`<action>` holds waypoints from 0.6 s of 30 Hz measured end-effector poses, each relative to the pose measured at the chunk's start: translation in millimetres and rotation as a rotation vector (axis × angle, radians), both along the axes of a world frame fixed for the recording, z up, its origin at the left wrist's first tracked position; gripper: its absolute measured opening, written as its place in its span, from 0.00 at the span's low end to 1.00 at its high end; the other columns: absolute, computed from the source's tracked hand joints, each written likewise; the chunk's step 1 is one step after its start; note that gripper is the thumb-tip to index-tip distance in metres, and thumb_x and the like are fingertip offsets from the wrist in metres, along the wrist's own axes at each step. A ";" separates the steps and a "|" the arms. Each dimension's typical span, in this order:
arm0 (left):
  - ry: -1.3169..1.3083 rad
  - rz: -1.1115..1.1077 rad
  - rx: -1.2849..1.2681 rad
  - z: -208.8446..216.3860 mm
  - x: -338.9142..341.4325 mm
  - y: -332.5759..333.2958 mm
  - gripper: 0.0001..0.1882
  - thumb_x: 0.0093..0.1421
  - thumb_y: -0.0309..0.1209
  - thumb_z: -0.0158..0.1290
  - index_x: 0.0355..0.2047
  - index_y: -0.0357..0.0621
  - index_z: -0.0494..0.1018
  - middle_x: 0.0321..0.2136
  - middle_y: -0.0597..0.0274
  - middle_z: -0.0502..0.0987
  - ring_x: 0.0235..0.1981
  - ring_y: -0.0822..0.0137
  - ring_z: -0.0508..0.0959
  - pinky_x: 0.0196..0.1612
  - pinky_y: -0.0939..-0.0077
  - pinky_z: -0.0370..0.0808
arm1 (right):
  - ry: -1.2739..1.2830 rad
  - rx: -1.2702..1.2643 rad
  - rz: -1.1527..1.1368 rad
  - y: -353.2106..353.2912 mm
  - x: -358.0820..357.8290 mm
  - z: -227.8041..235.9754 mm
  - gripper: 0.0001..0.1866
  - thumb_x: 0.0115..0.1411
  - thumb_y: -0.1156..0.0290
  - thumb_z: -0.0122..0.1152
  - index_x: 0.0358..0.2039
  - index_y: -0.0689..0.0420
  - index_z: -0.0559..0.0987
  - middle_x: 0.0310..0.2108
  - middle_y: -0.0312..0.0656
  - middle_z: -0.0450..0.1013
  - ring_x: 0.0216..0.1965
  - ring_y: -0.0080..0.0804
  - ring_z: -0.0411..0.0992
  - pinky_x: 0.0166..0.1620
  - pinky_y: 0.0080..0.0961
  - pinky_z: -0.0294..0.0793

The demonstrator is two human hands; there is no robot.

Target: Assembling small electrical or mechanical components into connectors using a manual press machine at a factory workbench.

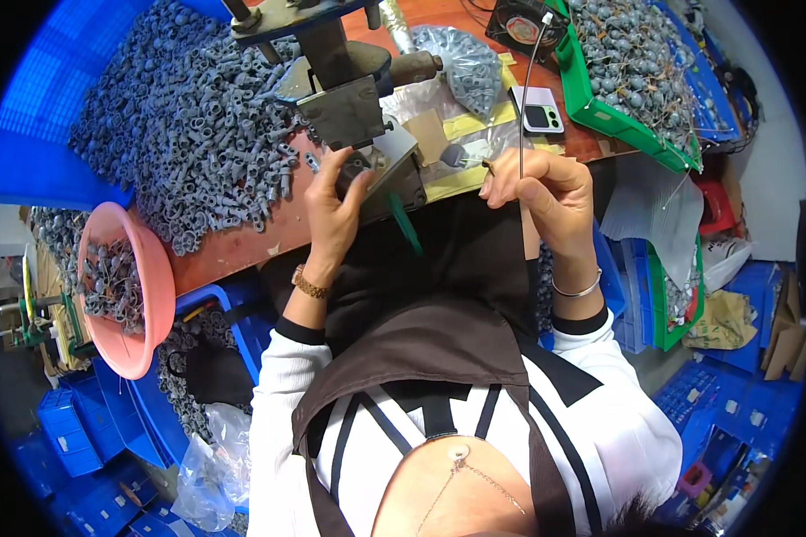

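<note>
Head view: a thin wire (522, 98) is pinched upright in the right hand (546, 192), while the left hand (333, 210) is curled around a small grey part (354, 168) at the press (349, 107). Grey parts (188, 125) are heaped on the table (233, 246); a phone (539, 112), green bin (591, 107) and pink bowl (152, 286) are nearby.

Counts, placed relative to press (345, 98):
- hands: two, left hand (336, 210) just below press, right hand (542, 188) to right
- pink bowl (139, 295): one, lower left
- green tray (600, 112): one, far right
- phone (539, 111): one, right
- small fan (524, 25): one, upper right
- grey parts (184, 116): too many to count, left
</note>
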State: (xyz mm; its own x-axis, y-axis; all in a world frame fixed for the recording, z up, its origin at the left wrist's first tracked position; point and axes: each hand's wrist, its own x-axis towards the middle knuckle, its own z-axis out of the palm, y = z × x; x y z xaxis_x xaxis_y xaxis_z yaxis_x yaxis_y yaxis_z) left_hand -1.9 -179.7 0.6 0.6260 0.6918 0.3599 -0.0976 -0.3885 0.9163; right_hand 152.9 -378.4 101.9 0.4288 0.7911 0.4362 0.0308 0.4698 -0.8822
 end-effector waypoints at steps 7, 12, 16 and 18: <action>0.443 -0.336 0.340 13.5 1.8 36.4 0.12 0.58 0.28 0.51 0.42 0.36 0.71 0.34 0.52 0.72 0.43 0.50 0.71 0.64 0.47 0.49 | 0.010 -0.027 0.000 -2.2 -0.4 -8.6 0.11 0.63 0.69 0.55 0.29 0.65 0.75 0.25 0.45 0.74 0.31 0.33 0.72 0.39 0.31 0.72; 0.293 -0.204 0.424 10.3 10.3 18.8 0.13 0.57 0.30 0.53 0.42 0.38 0.74 0.31 0.56 0.71 0.39 0.54 0.71 0.63 0.50 0.50 | 0.058 -0.177 -0.063 9.5 -11.9 0.9 0.09 0.63 0.72 0.54 0.39 0.65 0.75 0.25 0.43 0.75 0.28 0.23 0.74 0.32 0.17 0.71; 0.225 -0.120 0.335 6.2 16.6 15.9 0.14 0.57 0.33 0.54 0.42 0.42 0.77 0.27 0.59 0.70 0.36 0.58 0.70 0.55 0.56 0.58 | 0.028 -0.272 -0.043 8.7 -14.2 1.2 0.08 0.63 0.74 0.54 0.39 0.65 0.75 0.25 0.42 0.76 0.23 0.21 0.72 0.26 0.13 0.68; 0.306 -0.206 0.318 12.9 10.6 27.4 0.14 0.58 0.34 0.54 0.43 0.43 0.78 0.26 0.59 0.70 0.35 0.60 0.69 0.52 0.58 0.59 | 0.008 -0.272 -0.018 6.3 -12.9 1.3 0.06 0.62 0.76 0.54 0.38 0.64 0.75 0.24 0.42 0.76 0.22 0.20 0.72 0.22 0.12 0.65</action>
State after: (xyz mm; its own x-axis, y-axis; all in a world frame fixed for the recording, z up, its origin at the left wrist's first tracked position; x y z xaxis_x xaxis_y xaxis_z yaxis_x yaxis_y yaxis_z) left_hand 8.7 -152.4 13.5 0.8486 0.4277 0.3114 0.0536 -0.6550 0.7537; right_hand 140.0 -372.1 103.2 0.4463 0.8710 0.2055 0.0296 0.2151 -0.9761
